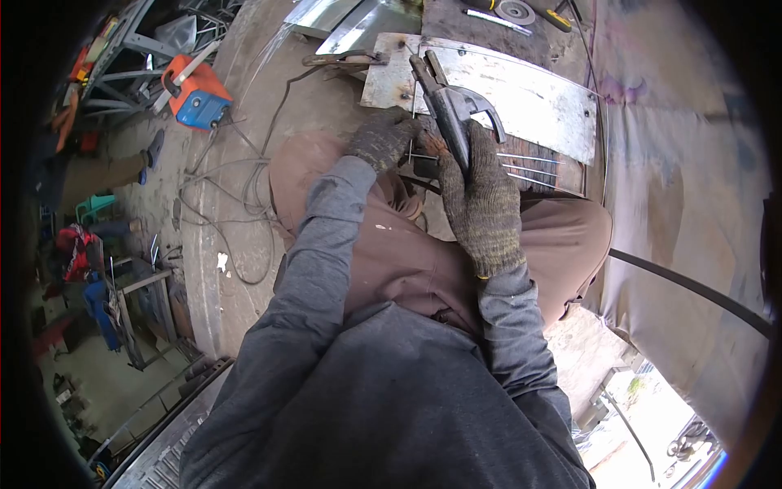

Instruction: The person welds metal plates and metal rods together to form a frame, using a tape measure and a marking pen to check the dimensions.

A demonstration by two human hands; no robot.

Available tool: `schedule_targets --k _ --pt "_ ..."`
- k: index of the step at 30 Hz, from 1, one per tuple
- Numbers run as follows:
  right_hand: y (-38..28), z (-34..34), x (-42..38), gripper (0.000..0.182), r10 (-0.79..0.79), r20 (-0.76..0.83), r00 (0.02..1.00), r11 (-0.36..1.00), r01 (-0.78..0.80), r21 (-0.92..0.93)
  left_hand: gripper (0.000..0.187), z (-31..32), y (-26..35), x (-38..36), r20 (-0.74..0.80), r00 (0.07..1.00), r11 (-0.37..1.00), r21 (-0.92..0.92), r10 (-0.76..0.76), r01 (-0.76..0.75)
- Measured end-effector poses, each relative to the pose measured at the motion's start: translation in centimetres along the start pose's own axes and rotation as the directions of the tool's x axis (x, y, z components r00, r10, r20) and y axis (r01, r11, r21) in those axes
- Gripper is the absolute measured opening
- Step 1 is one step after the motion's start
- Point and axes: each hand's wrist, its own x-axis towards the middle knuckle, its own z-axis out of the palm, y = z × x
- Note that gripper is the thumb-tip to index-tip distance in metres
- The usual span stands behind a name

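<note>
My right hand, in a knitted work glove, is closed around the handle of a welding electrode holder. The holder's jaws point up and away, and its lever sticks out to the right. My left hand, gloved too, has its fingers pinched near the lower left edge of a metal plate. A thin line like a welding rod shows at those fingertips; the grip itself is partly hidden. Several welding rods lie on dark wood between the plate and my right knee.
A clamp with a cable grips the plate's left end. An orange and blue welding machine stands at left, with loose cables on the floor. A grinding disc lies beyond the plate. Another person's leg is at far left.
</note>
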Motion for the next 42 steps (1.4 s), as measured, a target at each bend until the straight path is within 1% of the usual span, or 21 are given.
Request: schedule_targets --k 1,3,5,7,8,9,10,13,17,19,22,24,26,28,30,32,35,37,40,41,42 --pt "0.1 0.1 0.0 0.053 -0.003 0.001 1.0 1.0 0.003 0.0 0.028 0.0 0.1 0.0 0.004 1.0 1.0 -0.027 -0.009 0.009" --pt "0.4 0.3 0.0 0.05 -0.09 -0.104 0.991 0.995 0.084 -0.06 0.028 0.0 -0.3 0.2 0.007 1.0 1.0 -0.002 0.005 -0.005" --pt "0.5 0.2 0.2 0.049 -0.103 -0.116 0.988 0.994 0.099 -0.037 0.028 0.1 -0.6 0.4 0.008 1.0 1.0 0.022 0.02 -0.02" --pt "0.2 -0.1 0.3 0.048 -0.117 -0.127 0.985 0.993 0.116 -0.015 0.029 0.3 -0.8 0.5 0.007 1.0 1.0 -0.022 0.021 -0.021" --pt "-0.3 -0.7 0.4 0.05 -0.021 -0.052 0.998 1.0 0.022 0.022 0.029 0.3 -0.6 0.4 0.002 1.0 0.999 -0.025 0.021 -0.021" --pt "-0.8 -1.0 0.5 0.053 0.074 0.027 0.997 0.996 -0.075 0.051 0.03 0.2 -0.5 0.3 -0.025 0.998 0.996 0.061 0.063 -0.061" --pt "-0.8 -1.1 0.6 0.053 0.068 0.032 0.997 0.996 -0.07 0.05 0.031 0.1 -0.4 0.2 -0.048 0.993 0.984 0.146 0.106 -0.098" --pt "-1.4 -1.5 0.9 0.05 0.172 0.066 0.983 0.982 -0.176 0.063 0.035 0.0 -0.2 0.1 -0.03 0.997 0.99 0.124 0.064 -0.06" --pt "-1.1 -1.7 1.3 0.052 0.046 0.012 0.999 0.999 -0.046 0.003 0.038 0.2 -0.1 0.1 -0.024 1.0 0.999 0.036 0.004 -0.004" --pt "-1.1 -1.8 1.4 0.052 0.026 0.004 1.0 1.0 -0.026 -0.004 0.039 0.2 0.1 -0.1 -0.06 0.997 0.991 0.122 0.053 -0.046" --pt "-1.4 -1.9 1.3 0.052 0.01 0.0 1.0 1.0 -0.01 -0.005 0.039 -0.3 1.2 -0.7 -0.034 0.999 0.997 0.074 0.005 -0.003" --pt "-1.6 -2.2 1.4 0.052 0.081 0.082 0.993 0.996 -0.084 0.031 0.04 -0.2 0.7 -0.5 -0.018 1.0 0.998 0.06 -0.006 0.007" --pt "-0.9 -1.8 1.4 0.052 0.022 0.047 0.999 1.0 -0.022 -0.002 0.04 0.1 0.4 -0.3 -0.001 1.0 0.999 0.046 -0.013 0.013" --pt "-0.8 -1.8 1.3 0.052 -0.036 0.015 0.999 0.999 0.037 -0.035 0.04 0.4 0.1 -0.3 -0.074 0.996 0.993 0.108 0.051 -0.043" --pt "-1.5 -2.1 1.4 0.052 0.096 0.079 0.992 0.995 -0.094 -0.023 0.039 0.4 0.4 -0.5 -0.077 0.996 0.993 0.111 0.042 -0.034" --pt "-1.3 -1.8 1.6 0.052 0.111 0.087 0.99 0.994 -0.111 -0.01 0.039 0.3 0.2 -0.4 -0.077 0.996 0.993 0.116 0.037 -0.028" --pt "-1.7 -2.0 1.9 0.051 0.071 0.068 0.995 0.997 -0.071 -0.013 0.037 0.9 -0.4 -0.2 -0.089 0.996 1.0 0.01 0.023 -0.022" --pt "-2.0 -2.1 1.8 0.051 0.186 0.12 0.975 0.977 -0.197 0.083 0.036 0.8 -0.5 -0.1 -0.077 0.997 0.999 0.028 0.031 -0.029" --pt "-2.4 -2.1 2.0 0.052 0.232 0.106 0.967 0.97 -0.238 0.053 0.036 0.5 0.5 -0.8 -0.108 0.994 0.999 0.022 0.031 -0.029" --pt "-2.3 -2.2 2.0 0.052 0.232 0.107 0.967 0.97 -0.238 0.051 0.036 0.5 0.4 -0.8 -0.108 0.994 0.999 0.019 0.03 -0.028" --pt "-2.1 -2.4 2.1 0.052 0.149 0.095 0.984 0.989 -0.149 -0.001 0.036 0.5 0.3 -0.7 -0.084 0.996 0.999 0.027 0.028 -0.025"
